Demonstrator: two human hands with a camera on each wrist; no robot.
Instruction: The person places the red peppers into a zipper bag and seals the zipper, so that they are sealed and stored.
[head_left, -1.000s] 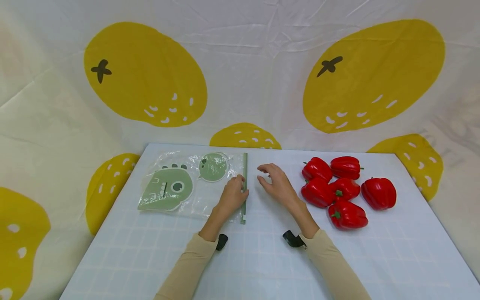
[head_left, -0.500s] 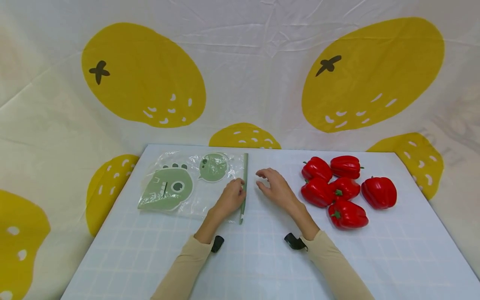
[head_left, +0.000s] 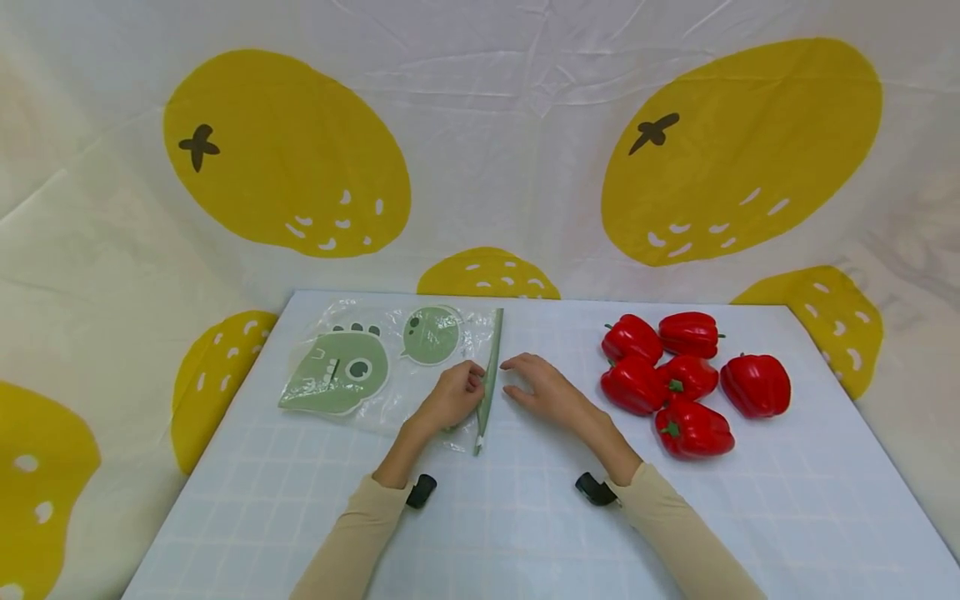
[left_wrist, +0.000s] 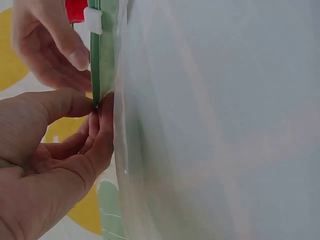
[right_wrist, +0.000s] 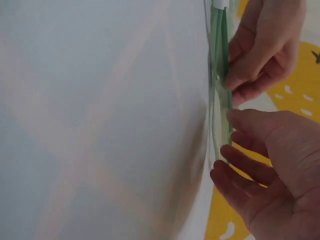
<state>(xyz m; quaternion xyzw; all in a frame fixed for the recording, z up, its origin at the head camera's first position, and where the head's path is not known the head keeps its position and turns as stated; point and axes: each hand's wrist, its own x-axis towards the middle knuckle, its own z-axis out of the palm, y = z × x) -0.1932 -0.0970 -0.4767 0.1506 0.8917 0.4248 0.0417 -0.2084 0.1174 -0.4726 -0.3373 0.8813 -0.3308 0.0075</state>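
A clear zip bag (head_left: 390, 400) with green dinosaur prints lies on the left half of the table, its green zip edge (head_left: 495, 342) facing right. My left hand (head_left: 452, 398) pinches that edge between thumb and fingers; the left wrist view shows the pinch (left_wrist: 97, 106) and a white slider (left_wrist: 93, 20) farther along the strip. Just right of the edge, my right hand (head_left: 551, 394) has its fingers spread and slightly bent. In the right wrist view my right hand (right_wrist: 280, 160) is close to the green strip (right_wrist: 220, 55); whether its thumb touches it is unclear.
Several red bell peppers (head_left: 632, 384) stand grouped on the right side of the white checked table (head_left: 525, 533), one of them (head_left: 756, 386) at the group's right end. Behind the table hangs a white cloth (head_left: 502, 167) printed with yellow fruit.
My left hand has moved slightly left and nearer, and the bag's zip edge has lifted and tilted. My right hand has shifted left and a little nearer, toward the strip.
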